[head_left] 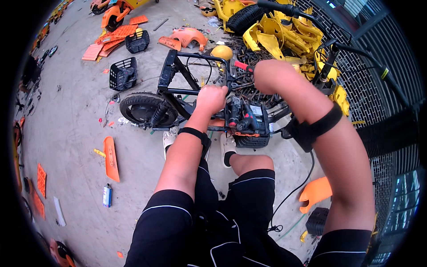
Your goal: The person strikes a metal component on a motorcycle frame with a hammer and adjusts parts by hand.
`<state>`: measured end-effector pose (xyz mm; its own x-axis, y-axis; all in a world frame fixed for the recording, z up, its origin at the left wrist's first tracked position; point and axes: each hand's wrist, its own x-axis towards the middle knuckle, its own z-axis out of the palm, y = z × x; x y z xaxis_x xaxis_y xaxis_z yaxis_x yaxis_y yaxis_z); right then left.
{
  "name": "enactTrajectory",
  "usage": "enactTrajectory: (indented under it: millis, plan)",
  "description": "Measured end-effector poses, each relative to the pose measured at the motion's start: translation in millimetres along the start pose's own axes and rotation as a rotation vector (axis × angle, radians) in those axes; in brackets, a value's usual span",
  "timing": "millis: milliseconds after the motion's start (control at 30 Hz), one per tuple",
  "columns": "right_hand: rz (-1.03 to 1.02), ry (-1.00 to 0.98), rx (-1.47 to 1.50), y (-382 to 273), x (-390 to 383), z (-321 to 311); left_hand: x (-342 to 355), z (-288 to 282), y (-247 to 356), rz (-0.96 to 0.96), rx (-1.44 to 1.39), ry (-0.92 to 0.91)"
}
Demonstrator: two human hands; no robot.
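A stripped black scooter frame [171, 66] stands before me, its rear wheel [135, 111] to the left. My left hand [211, 99] is closed on the frame's tube beside the seat support. My right hand [269, 76], higher and to the right, is closed round a red-and-black handled tool [241, 65]; its far end is too small to make out. Below my hands, two cordless power tools [247, 119] lie in the frame beside a black battery box [258, 139]. Behind the frame is a heap of loose dark metal parts [240, 57].
Yellow panels [284, 38] are heaped behind the frame. Black baskets [120, 71], orange panels [110, 158] and a spray can [107, 196] lie on the concrete floor [84, 133]. A black cable [297, 187] hangs at my right. A brick wall [364, 102] curves along the right.
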<state>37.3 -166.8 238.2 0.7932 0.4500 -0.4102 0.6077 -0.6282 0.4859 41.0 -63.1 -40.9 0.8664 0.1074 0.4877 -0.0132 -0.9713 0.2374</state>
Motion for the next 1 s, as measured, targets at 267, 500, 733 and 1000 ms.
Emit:
enactTrajectory:
  millis: [267,500,733,1000]
  plan:
    - [-0.041,0.679,-0.051,9.3,24.5,53.7,2.4,4.2,3.0,0.05,-0.019,0.067]
    - [-0.144,0.524,-0.348,40.6,47.4,30.5,3.5,2.1,12.6,-0.011,-0.014,0.024]
    - [-0.164,0.563,-0.318,21.0,47.0,33.7,2.1,8.8,5.5,0.029,0.022,0.046]
    - [-0.016,0.852,-0.548,-6.0,27.3,121.0,2.3,9.4,5.0,0.034,0.003,0.062]
